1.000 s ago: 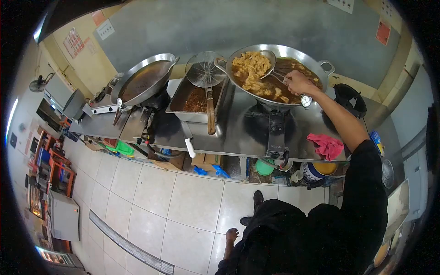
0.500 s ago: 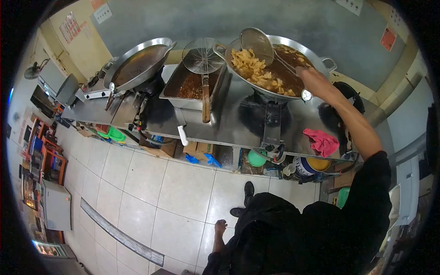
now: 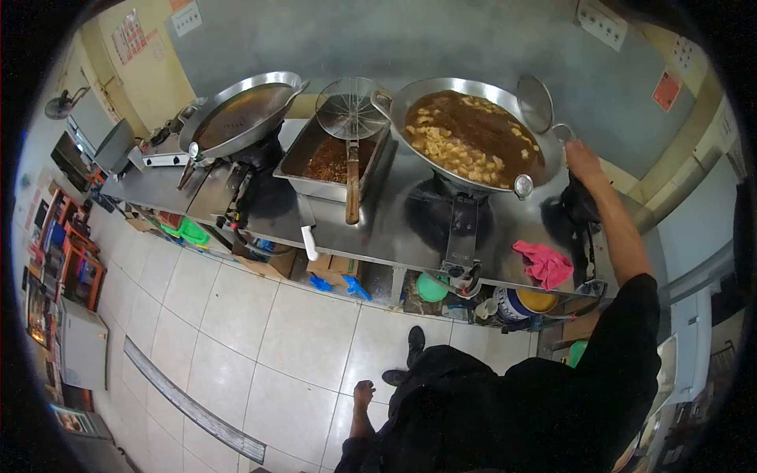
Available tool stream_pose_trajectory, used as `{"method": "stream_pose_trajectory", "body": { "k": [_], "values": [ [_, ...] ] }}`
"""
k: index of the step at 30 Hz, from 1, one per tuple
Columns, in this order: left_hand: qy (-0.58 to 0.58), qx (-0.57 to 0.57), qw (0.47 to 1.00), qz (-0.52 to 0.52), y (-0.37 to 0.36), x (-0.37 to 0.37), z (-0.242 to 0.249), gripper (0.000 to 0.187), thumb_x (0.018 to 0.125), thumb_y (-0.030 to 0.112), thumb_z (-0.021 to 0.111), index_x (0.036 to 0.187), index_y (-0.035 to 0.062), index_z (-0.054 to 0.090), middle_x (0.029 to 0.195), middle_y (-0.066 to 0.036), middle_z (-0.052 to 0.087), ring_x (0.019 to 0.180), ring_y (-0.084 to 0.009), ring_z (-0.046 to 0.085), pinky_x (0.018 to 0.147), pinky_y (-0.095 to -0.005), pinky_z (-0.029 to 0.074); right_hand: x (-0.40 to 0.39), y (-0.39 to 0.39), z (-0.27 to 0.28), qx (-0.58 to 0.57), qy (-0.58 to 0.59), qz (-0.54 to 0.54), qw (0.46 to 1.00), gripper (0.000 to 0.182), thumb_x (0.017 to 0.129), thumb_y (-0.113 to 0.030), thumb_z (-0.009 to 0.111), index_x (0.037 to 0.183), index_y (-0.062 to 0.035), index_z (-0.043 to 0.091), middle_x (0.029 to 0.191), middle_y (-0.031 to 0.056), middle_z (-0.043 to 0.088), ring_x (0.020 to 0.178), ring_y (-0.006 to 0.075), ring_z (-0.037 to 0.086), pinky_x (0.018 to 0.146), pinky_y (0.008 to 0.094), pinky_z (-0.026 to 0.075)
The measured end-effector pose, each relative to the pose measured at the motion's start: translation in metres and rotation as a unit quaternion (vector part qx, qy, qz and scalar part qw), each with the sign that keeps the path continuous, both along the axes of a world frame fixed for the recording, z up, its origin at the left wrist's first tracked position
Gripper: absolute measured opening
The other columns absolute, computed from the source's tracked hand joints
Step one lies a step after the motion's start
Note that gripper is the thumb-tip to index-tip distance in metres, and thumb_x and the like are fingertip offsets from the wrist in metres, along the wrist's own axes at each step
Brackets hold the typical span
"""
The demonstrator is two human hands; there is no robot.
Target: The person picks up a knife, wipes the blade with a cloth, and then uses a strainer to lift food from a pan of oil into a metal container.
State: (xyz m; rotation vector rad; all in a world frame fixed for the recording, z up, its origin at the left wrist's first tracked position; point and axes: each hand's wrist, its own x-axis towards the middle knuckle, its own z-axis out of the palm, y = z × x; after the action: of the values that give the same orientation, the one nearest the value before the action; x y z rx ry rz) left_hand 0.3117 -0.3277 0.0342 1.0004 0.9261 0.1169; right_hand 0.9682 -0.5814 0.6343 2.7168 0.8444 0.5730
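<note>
Head view, right hand point(image 3: 582, 154) outstretched, apparently holding strainer point(image 3: 535, 102) beside wok point(image 3: 473, 134)

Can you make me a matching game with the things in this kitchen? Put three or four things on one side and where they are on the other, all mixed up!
Things:
1. pink cloth
2. round wire skimmer
3. fried pieces
4. right hand

Places:
A. floating in the big wok's brown oil
B. on the steel counter's front edge
C. by the wok's right handle
D. across the rectangular tray

Pairs: 1-B, 2-D, 3-A, 4-C
</note>
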Motion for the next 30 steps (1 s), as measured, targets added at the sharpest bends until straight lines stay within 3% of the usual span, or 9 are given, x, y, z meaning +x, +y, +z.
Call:
{"method": "stream_pose_trajectory", "body": {
  "k": [1,2,3,6,12,17,23,27,30],
  "values": [
    [-0.016,-0.011,1.000,0.015,0.000,-0.002,-0.002,0.021,0.086,0.017,0.054,0.093,-0.0021,0.060,0.076,-0.010,0.063,0.064,-0.0194,0.065,0.047,-0.0283,0.048,0.008,0.002,-0.010,0.018,0.020,0.004,1.000,0.018,0.079,-0.001,0.047,0.092,0.0066,0.057,0.089,0.0263,0.060,0.082,0.0379,0.061,0.066,0.0468,0.047],
    [-0.046,0.401,0.908,-0.115,0.001,0.002,-0.016,0.018,0.082,0.017,0.058,0.089,0.0008,0.063,0.077,-0.011,0.064,0.068,-0.0225,0.065,0.055,-0.0313,0.051,0.013,0.004,-0.020,0.035,0.042,0.008,0.998,0.017,0.080,-0.001,0.047,0.091,0.0073,0.057,0.085,0.0247,0.061,0.077,0.0356,0.062,0.063,0.0454,0.048],
    [0.086,-0.032,0.995,-0.038,0.004,-0.006,-0.025,0.016,0.078,0.017,0.063,0.088,0.0056,0.065,0.085,-0.011,0.066,0.079,-0.0274,0.064,0.069,-0.0349,0.053,0.018,0.002,-0.025,0.052,0.065,0.011,0.996,0.016,0.081,-0.002,0.048,0.091,0.0079,0.057,0.081,0.0231,0.062,0.072,0.0334,0.063,0.060,0.0440,0.048],
    [0.083,0.256,0.942,-0.199,0.007,-0.019,-0.047,0.014,0.076,0.016,0.065,0.084,0.0052,0.065,0.095,-0.012,0.066,0.087,-0.0293,0.063,0.074,-0.0358,0.052,-0.016,0.044,-0.005,0.233,0.298,-0.078,0.922,0.016,0.084,-0.005,0.049,0.089,0.0092,0.057,0.071,0.0162,0.060,0.057,0.0223,0.059,0.050,0.0343,0.044],
    [0.115,0.206,0.963,-0.131,-0.001,-0.014,-0.041,0.017,0.080,0.016,0.062,0.085,-0.0007,0.063,0.087,-0.015,0.065,0.076,-0.0269,0.065,0.063,-0.0341,0.054,0.026,0.094,-0.038,0.496,0.440,0.008,0.749,0.016,0.085,-0.003,0.044,0.073,0.0001,0.054,0.060,0.0046,0.053,0.043,0.0096,0.045,0.037,0.0247,0.032],
    [-0.064,0.416,0.895,-0.149,0.011,-0.014,-0.021,0.021,0.086,0.016,0.053,0.089,-0.0035,0.060,0.074,-0.011,0.063,0.064,-0.0200,0.065,0.053,-0.0313,0.052,0.027,0.144,-0.052,0.495,0.480,0.057,0.722,0.018,0.088,-0.006,0.044,0.074,0.0008,0.054,0.063,0.0049,0.052,0.046,0.0080,0.044,0.040,0.0229,0.033],
    [0.070,0.086,0.994,-0.016,-0.012,-0.009,-0.014,0.017,0.083,0.015,0.057,0.087,0.0003,0.063,0.085,-0.010,0.065,0.070,-0.0215,0.065,0.057,-0.0324,0.053,-0.013,0.168,-0.042,0.485,0.468,0.052,0.737,0.019,0.089,-0.010,0.054,0.075,0.0021,0.057,0.062,0.0043,0.055,0.044,0.0093,0.044,0.042,0.0270,0.034],
    [0.100,0.556,0.756,-0.332,-0.028,-0.021,-0.022,0.025,0.070,0.023,0.068,0.090,0.0086,0.066,0.089,-0.010,0.066,0.082,-0.0290,0.062,0.071,-0.0391,0.052,-0.032,0.156,-0.036,0.470,0.470,0.049,0.746,0.019,0.090,-0.011,0.052,0.081,0.0040,0.058,0.064,0.0042,0.055,0.046,0.0091,0.045,0.042,0.0261,0.035],
    [0.149,0.399,0.835,-0.347,-0.045,-0.022,-0.018,0.025,0.070,0.020,0.069,0.092,0.0079,0.066,0.088,-0.009,0.066,0.081,-0.0258,0.064,0.067,-0.0370,0.052,-0.039,0.140,-0.032,0.425,0.440,0.049,0.789,0.018,0.090,-0.012,0.052,0.086,0.0039,0.059,0.065,0.0049,0.056,0.049,0.0105,0.048,0.044,0.0262,0.039]
  ]
}}
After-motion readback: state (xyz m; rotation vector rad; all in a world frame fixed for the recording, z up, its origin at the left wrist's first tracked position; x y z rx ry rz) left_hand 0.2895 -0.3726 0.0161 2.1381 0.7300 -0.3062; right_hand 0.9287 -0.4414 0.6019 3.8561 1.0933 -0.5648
